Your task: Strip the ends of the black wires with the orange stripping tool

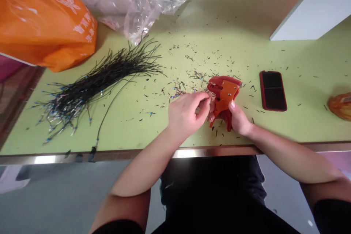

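Starting at ten o'clock, one orange bag [46, 18] lies on the green counter [219, 18]; its white writing is upside down and I cannot read it. At eight o'clock lies one bundle of black wires [95, 84], too many to count. Near six o'clock the left hand [186, 113] has its grip pinched together on one thin wire piece [205, 99], at nine o'clock from the one orange tool [223, 95]. The right hand [238, 119] has its grip clamped on this tool's handles. One phone [272, 90] in a red case lies at three o'clock from the tool.
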Demonstrator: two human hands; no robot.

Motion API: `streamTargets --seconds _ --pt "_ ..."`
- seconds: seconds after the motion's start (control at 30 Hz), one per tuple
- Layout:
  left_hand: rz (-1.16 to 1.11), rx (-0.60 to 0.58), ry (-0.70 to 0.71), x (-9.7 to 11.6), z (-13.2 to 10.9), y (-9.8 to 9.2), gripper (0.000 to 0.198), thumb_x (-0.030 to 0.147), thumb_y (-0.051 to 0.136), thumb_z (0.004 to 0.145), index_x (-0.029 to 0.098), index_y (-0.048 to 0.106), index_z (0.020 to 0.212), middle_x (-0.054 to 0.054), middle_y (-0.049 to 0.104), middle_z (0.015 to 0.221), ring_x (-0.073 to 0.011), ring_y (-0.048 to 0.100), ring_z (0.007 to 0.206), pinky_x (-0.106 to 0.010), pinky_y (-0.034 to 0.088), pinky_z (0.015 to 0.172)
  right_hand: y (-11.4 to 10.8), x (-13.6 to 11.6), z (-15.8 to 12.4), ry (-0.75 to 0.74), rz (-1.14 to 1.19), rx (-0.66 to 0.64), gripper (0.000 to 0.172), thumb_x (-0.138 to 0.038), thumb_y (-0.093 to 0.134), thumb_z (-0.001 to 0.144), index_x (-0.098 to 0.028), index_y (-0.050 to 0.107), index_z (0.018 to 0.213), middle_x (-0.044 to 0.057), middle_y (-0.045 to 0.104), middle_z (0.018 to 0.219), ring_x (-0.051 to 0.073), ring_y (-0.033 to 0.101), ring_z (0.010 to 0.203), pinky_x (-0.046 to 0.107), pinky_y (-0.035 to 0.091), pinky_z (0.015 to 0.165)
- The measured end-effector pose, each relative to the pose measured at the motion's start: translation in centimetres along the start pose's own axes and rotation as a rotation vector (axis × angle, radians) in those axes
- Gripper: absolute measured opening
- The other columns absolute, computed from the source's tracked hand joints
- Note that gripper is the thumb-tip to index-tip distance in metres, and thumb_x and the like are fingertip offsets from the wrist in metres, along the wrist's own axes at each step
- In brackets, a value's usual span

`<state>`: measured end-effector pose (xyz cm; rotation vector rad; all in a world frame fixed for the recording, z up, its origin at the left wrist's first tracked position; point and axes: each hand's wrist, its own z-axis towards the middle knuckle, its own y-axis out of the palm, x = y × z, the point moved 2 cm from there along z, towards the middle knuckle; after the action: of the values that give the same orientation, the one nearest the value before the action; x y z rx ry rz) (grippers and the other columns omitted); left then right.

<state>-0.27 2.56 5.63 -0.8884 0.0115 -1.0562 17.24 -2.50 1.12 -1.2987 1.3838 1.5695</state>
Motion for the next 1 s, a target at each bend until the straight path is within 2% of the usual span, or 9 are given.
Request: streamTargets --seconds 0.17,0.37,0.6,0.77,0.87,1.0 --pt "-0.032 -0.017 -0.004 0.4 -0.2 0.3 0.013 0.023 0.061 0.105 0.021 0.072 0.097 -0.001 0.080 0.080 -0.0126 0.072 0.067 -0.026 0.056 0.067 -0.2 0.4 0.2 0.041 0.046 -0.002 0.070 -0.092 0.049 0.091 -0.026 0.069 0.098 0.008 0.071 0.085 0.027 0.070 0.081 0.045 0.065 0.073" --pt "-0.050 -0.004 0.035 0.6 -0.3 0.4 0.010 0.021 0.062 0.104 0.021 0.070 0.097 0.000 0.079 0.080 -0.0130 0.073 0.069 -0.026 0.054 0.066 -0.1 0.6 0.2 0.050 0.055 0.036 0.069 -0.092 0.054 0.089 -0.025 0.069 0.092 0.007 0.071 0.081 0.028 0.071 0.081 0.044 0.065 0.071" --pt "-0.050 0.018 0.080 0.6 -0.4 0.6 0.007 0.019 0.065 0.102 0.022 0.069 0.097 0.001 0.078 0.076 -0.0126 0.070 0.064 -0.026 0.052 0.063 0.0 1.0 0.1 0.017 0.006 0.111 0.067 -0.090 0.054 0.092 -0.025 0.068 0.082 0.006 0.069 0.073 0.025 0.069 0.071 0.041 0.063 0.065" --pt "-0.073 0.021 0.128 1.0 -0.5 0.8 0.008 0.018 0.065 0.102 0.022 0.069 0.096 0.002 0.076 0.074 -0.0117 0.068 0.061 -0.026 0.050 0.060 0.6 0.4 0.6 -0.048 -0.034 0.195 0.066 -0.085 0.060 0.092 -0.024 0.059 0.068 -0.001 0.056 0.054 0.017 0.056 0.049 0.031 0.049 0.045" --pt "-0.094 0.041 0.147 1.2 -0.6 1.0 0.007 0.017 0.067 0.100 0.022 0.068 0.096 0.003 0.075 0.072 -0.0110 0.067 0.059 -0.025 0.049 0.059 0.9 0.3 0.8 -0.069 -0.008 0.214 0.067 -0.083 0.062 0.093 -0.023 0.056 0.066 -0.004 0.050 0.048 0.013 0.050 0.042 0.027 0.044 0.041" --pt "-0.113 0.064 0.150 1.2 -0.7 1.1 0.007 0.014 0.072 0.096 0.021 0.069 0.095 0.003 0.076 0.073 -0.0099 0.067 0.059 -0.023 0.050 0.060 1.0 0.6 0.9 -0.078 0.049 0.177 0.069 -0.083 0.060 0.094 -0.023 0.051 0.060 -0.006 0.045 0.046 0.011 0.045 0.038 0.026 0.040 0.038"
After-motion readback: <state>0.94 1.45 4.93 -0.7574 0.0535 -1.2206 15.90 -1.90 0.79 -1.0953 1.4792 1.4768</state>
